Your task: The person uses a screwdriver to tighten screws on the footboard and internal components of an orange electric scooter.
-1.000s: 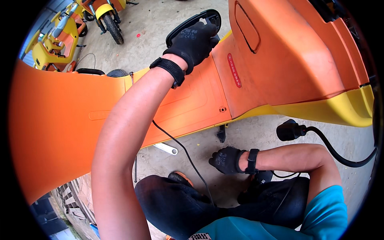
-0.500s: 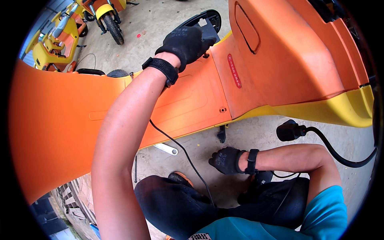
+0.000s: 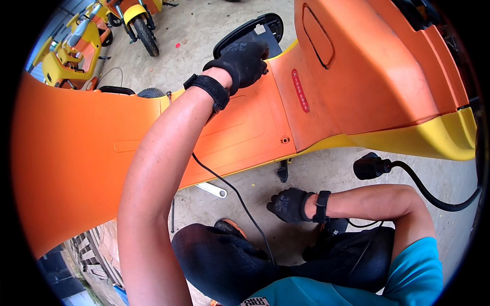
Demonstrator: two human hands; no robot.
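Observation:
My left hand [image 3: 239, 62], in a black glove, reaches across the orange footboard [image 3: 229, 143] of a scooter to its far edge. Its fingers are curled beside a dark bolt [image 3: 265, 71]; whatever they hold is hidden. Just beyond the hand lies a black oval frame-like part [image 3: 275, 28], partly covered by it. At the footboard's near corner sits a round fastener hole [image 3: 285, 139]. My right hand [image 3: 289, 205], also gloved, is closed in a fist above the floor near my knees, and its grip cannot be seen.
The scooter's orange front body [image 3: 367, 66] rises at the right. A black plug [image 3: 371, 166] on a thick cable hangs nearby. A wrench [image 3: 212, 190] lies partly under the footboard. A thin black cable [image 3: 232, 188] crosses to my lap. Other scooters [image 3: 71, 61] stand at far left.
My left hand has shifted slightly right and nearer, its fingers curling in more toward the bolt and uncovering more of the black oval part. My right hand stays in place.

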